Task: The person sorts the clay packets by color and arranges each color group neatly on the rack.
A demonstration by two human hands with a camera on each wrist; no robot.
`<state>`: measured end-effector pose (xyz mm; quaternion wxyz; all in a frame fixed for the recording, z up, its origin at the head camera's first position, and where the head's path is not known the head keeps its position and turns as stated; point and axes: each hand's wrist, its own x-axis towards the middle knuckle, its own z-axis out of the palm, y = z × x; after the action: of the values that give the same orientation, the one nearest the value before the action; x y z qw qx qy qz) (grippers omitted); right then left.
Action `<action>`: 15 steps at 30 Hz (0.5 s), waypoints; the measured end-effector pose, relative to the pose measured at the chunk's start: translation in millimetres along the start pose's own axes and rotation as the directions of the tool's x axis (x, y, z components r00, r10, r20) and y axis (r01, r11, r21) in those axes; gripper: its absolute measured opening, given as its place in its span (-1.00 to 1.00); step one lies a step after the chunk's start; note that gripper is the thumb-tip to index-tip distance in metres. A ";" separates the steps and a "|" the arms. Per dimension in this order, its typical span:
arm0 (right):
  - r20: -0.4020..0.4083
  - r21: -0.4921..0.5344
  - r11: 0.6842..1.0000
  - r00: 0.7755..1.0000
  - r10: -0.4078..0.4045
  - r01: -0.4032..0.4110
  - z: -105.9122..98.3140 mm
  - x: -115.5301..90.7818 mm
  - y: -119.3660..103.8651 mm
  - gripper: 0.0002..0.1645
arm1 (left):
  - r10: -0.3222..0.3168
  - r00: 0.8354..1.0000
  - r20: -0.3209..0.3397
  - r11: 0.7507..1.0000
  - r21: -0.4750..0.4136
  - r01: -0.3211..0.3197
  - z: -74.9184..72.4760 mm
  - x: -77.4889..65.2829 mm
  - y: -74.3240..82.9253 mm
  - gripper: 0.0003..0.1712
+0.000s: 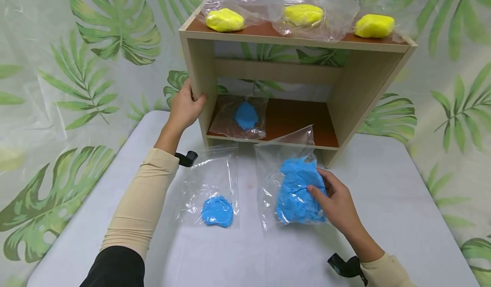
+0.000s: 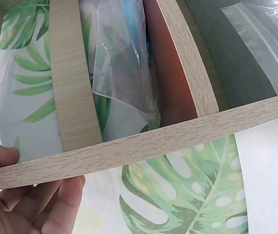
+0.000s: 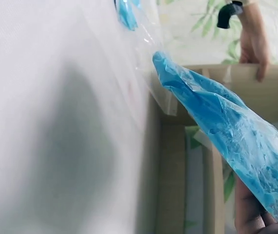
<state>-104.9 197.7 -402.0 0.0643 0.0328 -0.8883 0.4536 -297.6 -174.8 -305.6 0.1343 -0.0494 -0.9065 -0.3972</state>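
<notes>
My left hand (image 1: 186, 108) grips the edge of the left side panel of a small wooden shelf (image 1: 201, 56). In the left wrist view the thumb lies on one face of that panel (image 2: 114, 156) and the fingers on the other. My right hand (image 1: 339, 201) holds a clear zip bag of blue clay-like material (image 1: 299, 193) by its right side, thumb on top, above the table before the shelf. In the right wrist view the blue bag (image 3: 236, 141) hides part of that hand (image 3: 250, 214).
Another bag with a smaller blue lump (image 1: 217, 211) lies on the white table (image 1: 383, 184). On the lower board sits a bag with a blue lump (image 1: 246, 115). Three bagged yellow lumps (image 1: 303, 15) line the shelf's top. A leaf-patterned sheet (image 1: 119, 22) hangs behind.
</notes>
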 end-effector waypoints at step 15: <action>-0.084 -0.045 0.996 0.994 -0.075 0.071 -39.5 -5.5 -4.7 -0.40 | -0.002 1.000 -0.005 1.000 -0.001 0.002 0.2 -1.1 1.0 -0.35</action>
<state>-95.6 226.9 -376.1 0.1195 0.0444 -0.8923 0.4330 -296.4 -174.0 -305.3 0.1361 -0.0478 -0.9061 -0.3977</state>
